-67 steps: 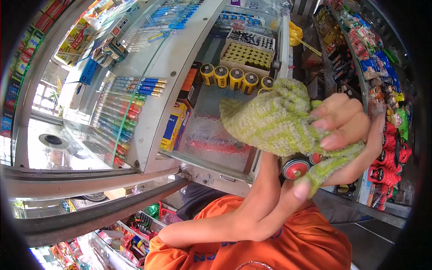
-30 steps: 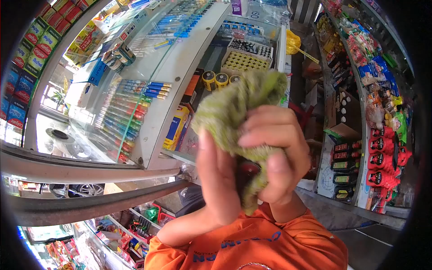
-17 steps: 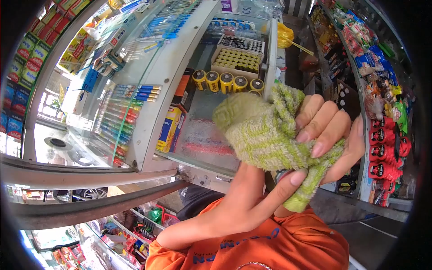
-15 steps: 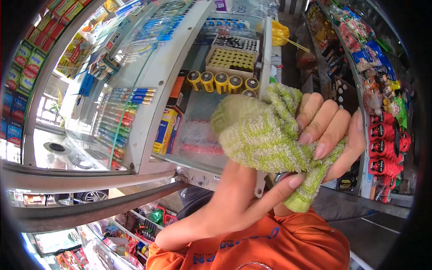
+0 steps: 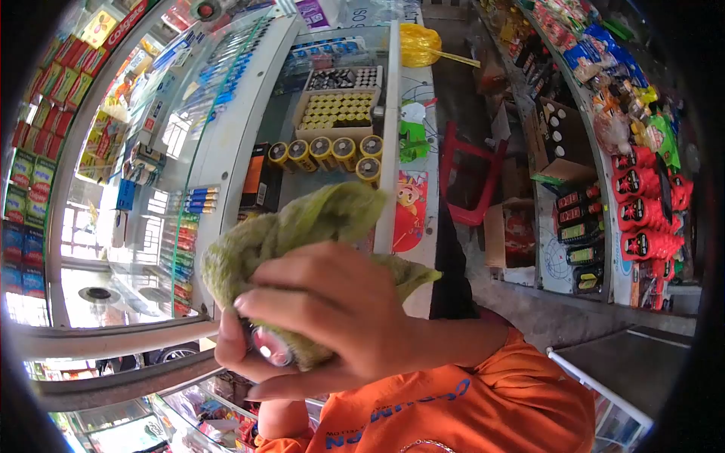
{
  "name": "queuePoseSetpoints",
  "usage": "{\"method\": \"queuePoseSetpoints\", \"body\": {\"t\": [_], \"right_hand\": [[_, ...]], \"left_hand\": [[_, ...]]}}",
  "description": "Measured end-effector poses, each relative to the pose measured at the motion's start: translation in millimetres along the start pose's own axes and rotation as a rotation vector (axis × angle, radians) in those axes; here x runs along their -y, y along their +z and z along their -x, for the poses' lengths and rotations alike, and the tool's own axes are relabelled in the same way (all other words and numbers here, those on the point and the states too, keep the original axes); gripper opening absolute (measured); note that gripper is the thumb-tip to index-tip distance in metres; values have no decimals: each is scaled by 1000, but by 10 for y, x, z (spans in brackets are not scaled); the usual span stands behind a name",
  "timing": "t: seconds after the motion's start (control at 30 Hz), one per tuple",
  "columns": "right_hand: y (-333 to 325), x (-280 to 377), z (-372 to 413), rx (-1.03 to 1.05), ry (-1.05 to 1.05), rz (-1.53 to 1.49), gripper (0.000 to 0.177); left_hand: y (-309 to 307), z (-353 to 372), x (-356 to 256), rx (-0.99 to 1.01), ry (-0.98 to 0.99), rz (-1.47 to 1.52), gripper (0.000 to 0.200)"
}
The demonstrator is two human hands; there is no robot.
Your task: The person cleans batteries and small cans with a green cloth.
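A green terry cloth (image 5: 283,226) is bunched up in front of me at the middle left. My right hand (image 5: 343,309) lies over it, fingers closed round the folds, its forearm coming from the right. From the cloth's lower edge pokes a small round thing with a shiny reddish end (image 5: 270,346); the rest of it is covered, so its kind cannot be made out. My left hand (image 5: 232,347) is mostly hidden behind, with bent fingers showing against that round thing. Beyond the cloth, several yellow-and-black batteries (image 5: 321,151) stand in the glass case.
A box of small yellow-topped batteries (image 5: 337,109) sits further back. Pens (image 5: 202,200) lie behind glass at left. The white case frame (image 5: 390,136) runs beside a red plastic stool (image 5: 472,177). Shelves of bottles and red packs (image 5: 642,208) line the right.
Both hands and the cloth have moved left in view. My right hand has come across over the cloth, and my left hand is now mostly hidden. The view has shifted, bringing the stool into sight.
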State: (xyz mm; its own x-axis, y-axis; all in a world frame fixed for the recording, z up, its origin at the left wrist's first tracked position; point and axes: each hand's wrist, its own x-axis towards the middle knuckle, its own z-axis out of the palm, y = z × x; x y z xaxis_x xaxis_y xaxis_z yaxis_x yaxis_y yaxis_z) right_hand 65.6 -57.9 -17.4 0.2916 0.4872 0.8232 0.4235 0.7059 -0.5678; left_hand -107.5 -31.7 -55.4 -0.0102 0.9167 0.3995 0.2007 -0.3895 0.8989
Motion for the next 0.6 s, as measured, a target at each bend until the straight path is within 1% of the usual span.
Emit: {"method": "queuePoseSetpoints", "body": {"t": [0.07,0.1,0.13,0.17,0.27,0.3,0.33,0.37,0.4,0.43,0.5,0.53,0.57,0.6], "right_hand": [[60,0,50,11,-77,173,54],[47,-10,44,4,-79,180,54],[38,-17,40,37,-112,237,51],[33,-23,35,74,-146,292,48],[-45,-7,-12,87,-140,271,46],[-77,-11,-26,97,-138,260,47],[-110,-36,-40,105,-143,255,47],[-147,-75,-58,176,-165,297,50],[-182,-98,-69,249,-187,337,53],[-217,-99,-77,263,-192,331,53],[-295,-85,-125,277,-58,212,42],[-335,-69,-163,293,-30,219,42],[-358,-86,-176,320,-35,209,42],[-371,-101,-187,387,62,187,42]], "left_hand": [[-4,5,28,79,111,11,56],[0,-5,41,113,168,17,57],[5,-16,44,143,224,21,59],[54,-52,-18,143,226,21,59],[288,-228,-347,267,-244,549,67],[227,-249,-322,259,-242,552,67],[115,-281,-275,338,-235,520,65],[83,-311,-293,415,-227,487,63],[139,-289,-304,364,-60,239,63],[193,-295,-322,349,-64,243,63],[250,-313,-330,99,-223,358,61],[192,-342,-329,136,-229,448,59],[192,-331,-301,108,-236,455,59],[200,-325,-264,76,-235,400,59]]}}
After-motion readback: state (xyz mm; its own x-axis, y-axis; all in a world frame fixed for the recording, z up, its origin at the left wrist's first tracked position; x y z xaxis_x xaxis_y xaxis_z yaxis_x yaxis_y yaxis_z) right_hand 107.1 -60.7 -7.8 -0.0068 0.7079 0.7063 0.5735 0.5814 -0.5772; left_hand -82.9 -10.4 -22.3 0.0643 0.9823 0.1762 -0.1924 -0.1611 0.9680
